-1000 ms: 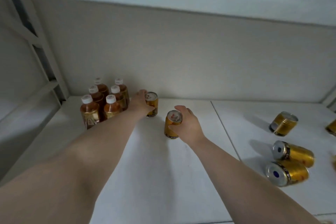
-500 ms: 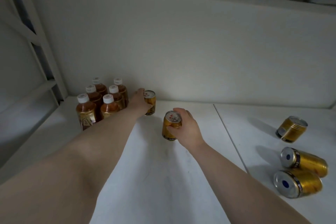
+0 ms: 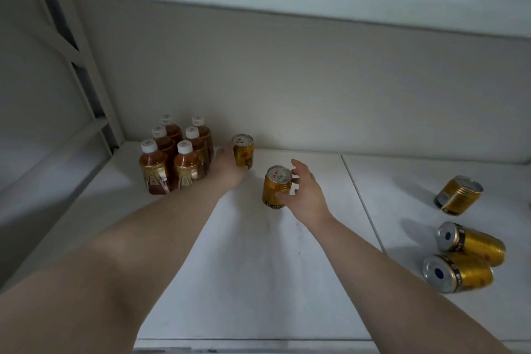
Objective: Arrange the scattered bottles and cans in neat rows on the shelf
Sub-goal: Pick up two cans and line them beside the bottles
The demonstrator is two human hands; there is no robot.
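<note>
At far left, six bottles (image 3: 175, 158) stood upright in two rows of three against the back corner of the shelf (image 3: 258, 282). The left hand (image 3: 230, 165) lay against the rear can (image 3: 243, 151), which stood upright just beside the bottles. Its fingers were hidden, so we could not tell whether it gripped. The right hand (image 3: 304, 192) held the front can (image 3: 275, 187) (upright, nearer the shelf edge) lightly between thumb and fingertips, with the index finger lifted clear. Well apart at right, three cans (image 3: 471, 243) lay on their sides.
</note>
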